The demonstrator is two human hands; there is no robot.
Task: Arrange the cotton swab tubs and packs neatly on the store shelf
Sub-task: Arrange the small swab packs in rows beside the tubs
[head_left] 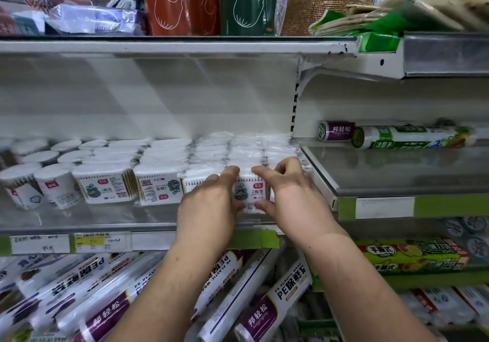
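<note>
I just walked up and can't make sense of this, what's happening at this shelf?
A person is tidying cotton swabs on a store shelf. Both hands hold one front cotton swab pack near the shelf's right end: the left hand grips its left side, the right hand its right. More packs stand in rows to its left, and round tubs sit at the far left. Plastic wrap rolls fill the shelf below.

Open air stands above the cotton swab packs (185, 153), under the upper shelf (177, 46). A bare strip of shelf (92, 216) fronts them. The tubs (57, 188) crowd the left; the right-hand upright (295, 98) walls that side.
</note>
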